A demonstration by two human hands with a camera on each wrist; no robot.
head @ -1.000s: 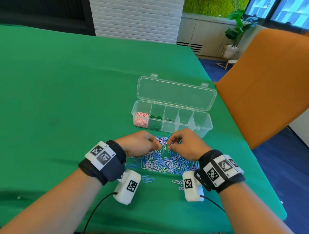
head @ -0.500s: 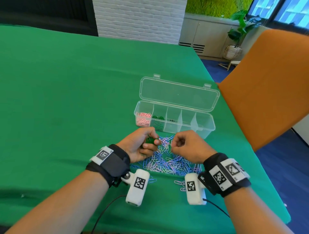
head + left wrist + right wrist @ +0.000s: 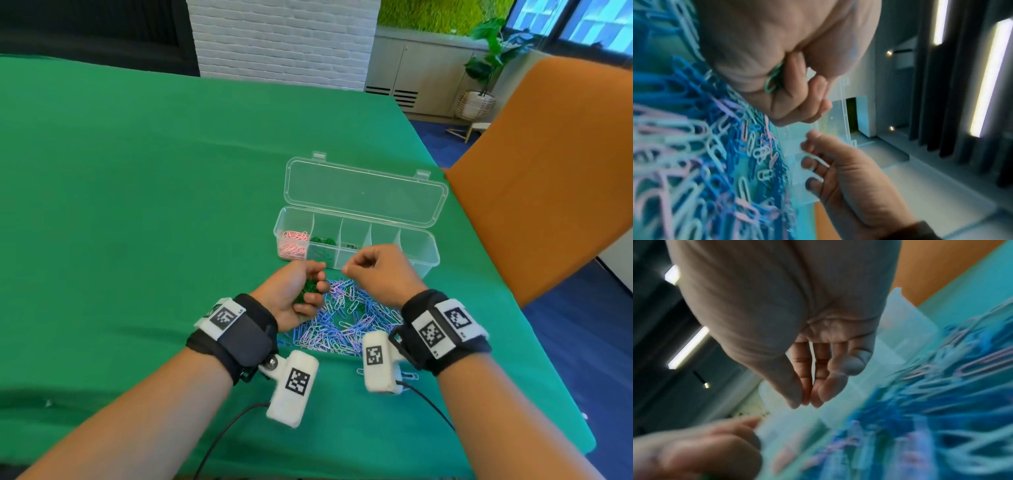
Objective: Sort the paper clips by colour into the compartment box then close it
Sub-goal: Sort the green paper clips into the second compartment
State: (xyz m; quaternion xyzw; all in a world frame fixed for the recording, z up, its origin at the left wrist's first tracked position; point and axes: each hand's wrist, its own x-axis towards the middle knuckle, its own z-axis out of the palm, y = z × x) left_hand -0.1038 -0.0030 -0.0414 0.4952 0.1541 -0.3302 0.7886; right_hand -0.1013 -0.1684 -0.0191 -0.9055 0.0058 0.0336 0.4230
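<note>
Two hands hover over a heap of blue and lilac paper clips (image 3: 346, 318) on the green tabletop (image 3: 137, 205); the left hand (image 3: 298, 294) has its grip curled round a bunch of green clips (image 3: 308, 287); the right hand (image 3: 380, 270) pinches finger and thumb together, whether on a clip I cannot tell; just behind stands the open clear box (image 3: 424, 250), pink clips (image 3: 291, 241) in its leftmost compartment, green ones next.

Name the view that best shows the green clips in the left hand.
Left wrist: the green clips sit sharp and close under the left hand's curled fingers. Head shows a small dark green bunch. Right wrist is too blurred.
</note>
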